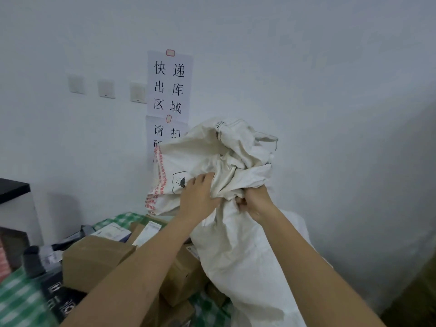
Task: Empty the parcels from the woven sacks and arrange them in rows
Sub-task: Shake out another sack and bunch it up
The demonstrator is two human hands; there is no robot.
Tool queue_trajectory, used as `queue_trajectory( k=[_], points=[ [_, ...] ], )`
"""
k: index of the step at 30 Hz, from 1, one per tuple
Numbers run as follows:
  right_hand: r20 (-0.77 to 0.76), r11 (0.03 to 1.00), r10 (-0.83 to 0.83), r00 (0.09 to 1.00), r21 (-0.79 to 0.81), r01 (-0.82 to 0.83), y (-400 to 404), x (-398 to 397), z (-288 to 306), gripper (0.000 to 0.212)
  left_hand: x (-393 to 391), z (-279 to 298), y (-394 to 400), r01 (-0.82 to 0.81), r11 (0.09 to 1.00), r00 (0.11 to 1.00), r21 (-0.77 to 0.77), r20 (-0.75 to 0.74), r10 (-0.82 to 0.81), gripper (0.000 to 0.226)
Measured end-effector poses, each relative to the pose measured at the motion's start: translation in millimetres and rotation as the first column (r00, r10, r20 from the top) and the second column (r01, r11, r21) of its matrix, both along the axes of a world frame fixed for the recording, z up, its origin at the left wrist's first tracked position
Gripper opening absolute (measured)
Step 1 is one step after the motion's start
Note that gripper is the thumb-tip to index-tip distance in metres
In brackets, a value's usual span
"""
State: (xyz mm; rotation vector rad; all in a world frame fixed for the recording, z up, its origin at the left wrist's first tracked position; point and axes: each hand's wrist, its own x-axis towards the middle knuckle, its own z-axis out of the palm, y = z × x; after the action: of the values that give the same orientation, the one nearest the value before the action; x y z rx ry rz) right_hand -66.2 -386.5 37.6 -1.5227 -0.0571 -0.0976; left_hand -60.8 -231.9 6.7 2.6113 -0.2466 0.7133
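A white woven sack (236, 251) with red print hangs crumpled in front of the wall, above a table covered in green checked cloth (16, 303). My left hand (198, 197) grips bunched fabric at the sack's middle. My right hand (253, 201) clenches a fold of the same sack just to the right. The sack's lower part droops down over the table's right end. Under it lie several parcels: a large brown carton (94, 260), smaller brown boxes (181, 279), a white-labelled box (113, 232) and dark packets (56, 293) at the left.
A white wall stands close behind, with paper signs (168, 90) taped on it and three switch plates (106, 89) to their left. A black-topped white cabinet (14, 197) stands at the far left. Dark floor shows at the lower right corner.
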Motion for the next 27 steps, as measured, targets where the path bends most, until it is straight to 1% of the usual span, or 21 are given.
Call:
queue_trajectory(
  k=[1,3,5,6,7,8,9,10,11,12,13,14,15,16,18,20,24,27],
  points=[
    [0.023,1.000,0.025,0.999,-0.013,-0.025,-2.2,0.3,-2.1,0.023,-2.1,0.2,-1.9,-0.008,1.000,1.000,0.029,0.021,0.008,0.058],
    [0.066,0.998,0.046,0.997,-0.053,-0.042,-4.1,-0.3,-6.1,0.021,-6.7,1.5,-3.6,-0.023,0.998,0.999,0.052,0.050,0.021,0.045],
    [0.095,0.993,-0.012,0.995,-0.116,0.023,-4.5,0.2,-11.3,0.013,-9.0,1.7,-2.6,-0.013,1.000,0.998,0.003,0.057,0.013,0.038],
    [0.121,0.987,-0.053,0.991,-0.144,0.071,-5.1,3.4,-14.7,0.030,-9.3,2.0,-0.7,-0.006,1.000,0.998,-0.023,0.062,0.007,0.033],
    [0.144,0.974,-0.083,0.986,-0.198,0.111,-6.0,3.8,-19.2,0.058,-10.0,1.3,1.7,0.001,0.999,0.997,-0.045,0.072,0.002,0.028],
    [0.151,0.945,-0.119,0.981,-0.286,0.159,-6.6,3.3,-22.2,0.086,-10.6,0.3,4.4,0.009,0.998,0.997,-0.063,0.079,-0.004,0.025],
    [0.142,0.902,-0.163,0.976,-0.379,0.206,-7.3,2.4,-24.5,0.109,-11.8,-0.8,6.7,0.025,0.997,0.997,-0.073,0.081,-0.019,0.024],
    [0.110,0.879,-0.187,0.976,-0.424,0.216,-8.5,2.6,-27.1,0.125,-13.0,-2.4,8.8,0.043,0.996,0.996,-0.081,0.082,-0.036,0.024],
    [0.056,0.890,-0.171,0.984,-0.420,0.179,-10.4,5.0,-30.6,0.131,-14.0,-4.2,10.1,0.060,0.993,0.995,-0.098,0.081,-0.053,0.024],
    [0.005,0.923,-0.108,0.994,-0.371,0.102,-11.1,4.8,-31.0,0.124,-13.6,-5.8,10.4,0.084,0.988,0.994,-0.130,0.082,-0.073,0.025],
    [-0.045,0.956,-0.015,0.999,-0.293,0.001,-11.3,2.7,-30.1,0.104,-14.4,-6.3,9.5,0.115,0.977,0.992,-0.182,0.081,-0.101,0.026],
    [-0.091,0.973,0.083,0.992,-0.208,-0.100,-8.9,0.4,-27.5,0.075,-13.9,-5.9,8.0,0.155,0.955,0.987,-0.251,0.087,-0.137,0.026],
    [-0.122,0.980,0.133,0.984,-0.132,-0.149,-4.9,-1.5,-25.1,0.051,-14.3,-3.3,7.1,0.198,0.925,0.980,-0.326,0.090,-0.178,0.026],
    [-0.146,0.986,0.129,0.981,-0.084,-0.142,-1.1,-1.1,-25.2,0.042,-14.2,-0.5,6.0,0.242,0.888,0.970,-0.391,0.098,-0.222,0.025],
    [-0.167,0.999,0.048,0.985,-0.010,-0.050,10.1,5.2,-23.7,0.044,-11.4,10.5,7.1,0.313,0.828,0.949,-0.465,0.115,-0.294,0.030],
    [-0.129,0.999,0.031,0.991,0.024,-0.028,20.2,7.4,-17.8,0.042,-9.5,24.9,8.4,0.357,0.795,0.932,-0.491,0.130,-0.338,0.036],
    [0.005,0.993,0.028,1.000,0.119,-0.028,49.1,13.8,14.3,0.035,5.3,57.2,28.3,0.401,0.771,0.916,-0.495,0.200,-0.348,0.043],
    [0.092,0.974,0.003,0.996,0.226,-0.024,76.2,19.8,46.1,0.036,12.3,88.2,48.8,0.446,0.761,0.895,-0.471,0.260,-0.363,0.047]
  ],
)
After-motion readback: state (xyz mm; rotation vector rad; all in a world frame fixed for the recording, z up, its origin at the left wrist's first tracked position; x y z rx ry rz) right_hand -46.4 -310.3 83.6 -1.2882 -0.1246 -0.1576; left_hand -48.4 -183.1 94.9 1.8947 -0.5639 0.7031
